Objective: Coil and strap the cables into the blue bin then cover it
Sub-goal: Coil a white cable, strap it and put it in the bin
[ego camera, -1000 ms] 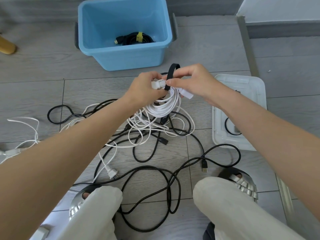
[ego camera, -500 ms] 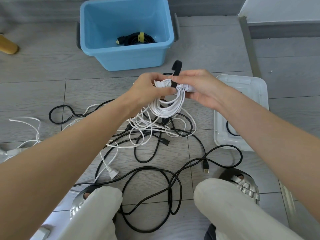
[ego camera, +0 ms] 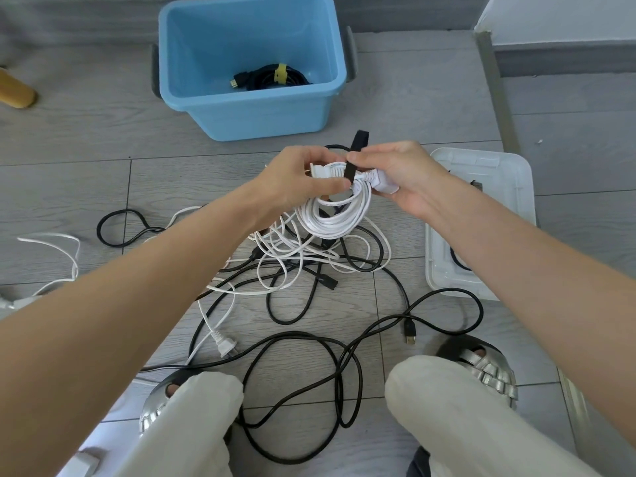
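A coiled white cable (ego camera: 335, 215) hangs in front of me above the floor. My left hand (ego camera: 299, 179) grips its top from the left, next to the plug. My right hand (ego camera: 401, 173) holds the coil's right end and pinches a black strap (ego camera: 352, 163) that wraps over the coil, its free end sticking up. The blue bin (ego camera: 251, 108) stands open on the floor behind, with a black coiled cable (ego camera: 275, 79) tied by a yellow strap inside. The clear lid (ego camera: 481, 187) lies on the floor at the right.
Tangled black cables (ego camera: 303, 342) and white cables (ego camera: 285, 256) spread over the grey floor between my knees and the bin. A white plug (ego camera: 225, 346) and a USB plug (ego camera: 410, 333) lie among them. More white cable (ego camera: 51, 263) lies far left. A wooden leg (ego camera: 15, 94) stands at the left edge.
The strap's free end has come down from a raised loop and now lies tighter over the coil. Both hands sit slightly lower and closer together.
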### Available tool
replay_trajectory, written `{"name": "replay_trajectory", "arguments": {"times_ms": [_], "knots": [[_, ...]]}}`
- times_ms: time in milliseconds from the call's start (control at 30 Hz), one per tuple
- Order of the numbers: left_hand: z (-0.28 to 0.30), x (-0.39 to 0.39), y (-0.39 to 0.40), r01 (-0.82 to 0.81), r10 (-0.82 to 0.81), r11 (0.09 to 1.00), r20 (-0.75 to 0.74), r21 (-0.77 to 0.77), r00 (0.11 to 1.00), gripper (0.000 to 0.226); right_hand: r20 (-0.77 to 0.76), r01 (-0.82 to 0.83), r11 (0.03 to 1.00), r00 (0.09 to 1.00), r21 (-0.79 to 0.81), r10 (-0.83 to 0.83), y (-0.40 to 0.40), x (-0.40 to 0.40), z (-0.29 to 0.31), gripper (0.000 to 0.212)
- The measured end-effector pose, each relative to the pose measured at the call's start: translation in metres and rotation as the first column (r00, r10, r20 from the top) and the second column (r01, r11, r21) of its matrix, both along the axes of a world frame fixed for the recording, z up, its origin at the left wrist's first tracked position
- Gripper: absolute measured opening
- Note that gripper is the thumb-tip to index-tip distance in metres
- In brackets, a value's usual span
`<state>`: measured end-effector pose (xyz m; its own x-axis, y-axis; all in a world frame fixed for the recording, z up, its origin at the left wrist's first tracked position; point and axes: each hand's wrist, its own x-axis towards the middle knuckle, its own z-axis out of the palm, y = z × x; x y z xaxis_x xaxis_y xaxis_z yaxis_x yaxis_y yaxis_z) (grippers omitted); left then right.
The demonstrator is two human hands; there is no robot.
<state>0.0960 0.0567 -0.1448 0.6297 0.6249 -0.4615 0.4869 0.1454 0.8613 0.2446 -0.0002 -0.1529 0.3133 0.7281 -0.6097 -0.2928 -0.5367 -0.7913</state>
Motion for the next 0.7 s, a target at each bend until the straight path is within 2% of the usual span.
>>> {"name": "replay_trajectory", "arguments": {"times_ms": [100,200,300,400,600,700], "knots": [[0.000,0.002,-0.002,0.049,-0.048,0.991,-0.008,0.123,0.999,0.023,-0.150,0.025,0.998,0.988,-0.062,-0.034,0.003,0.003,0.000,0.002],[0.002,0.005,-0.002,0.062,-0.061,0.970,-0.009,0.235,0.998,0.020,-0.265,-0.016,0.991,0.964,-0.132,-0.020,0.007,0.006,0.002,0.004],[0.003,0.009,-0.002,0.076,-0.074,0.946,-0.018,0.314,0.997,0.018,-0.308,0.004,0.984,0.950,-0.178,-0.060,0.012,0.008,0.004,0.015],[0.002,0.011,0.000,0.071,-0.067,0.932,-0.024,0.356,0.998,0.018,-0.324,-0.014,0.977,0.944,-0.214,-0.058,0.015,0.009,0.005,0.015],[0.006,0.012,-0.003,0.123,-0.132,0.862,-0.016,0.491,0.991,0.019,-0.465,-0.068,0.964,0.883,-0.258,-0.063,0.005,0.016,0.006,0.020],[0.009,0.013,-0.004,0.158,-0.175,0.816,-0.023,0.557,0.984,0.019,-0.463,-0.071,0.960,0.884,-0.269,-0.065,0.003,0.017,0.006,0.023]]}}
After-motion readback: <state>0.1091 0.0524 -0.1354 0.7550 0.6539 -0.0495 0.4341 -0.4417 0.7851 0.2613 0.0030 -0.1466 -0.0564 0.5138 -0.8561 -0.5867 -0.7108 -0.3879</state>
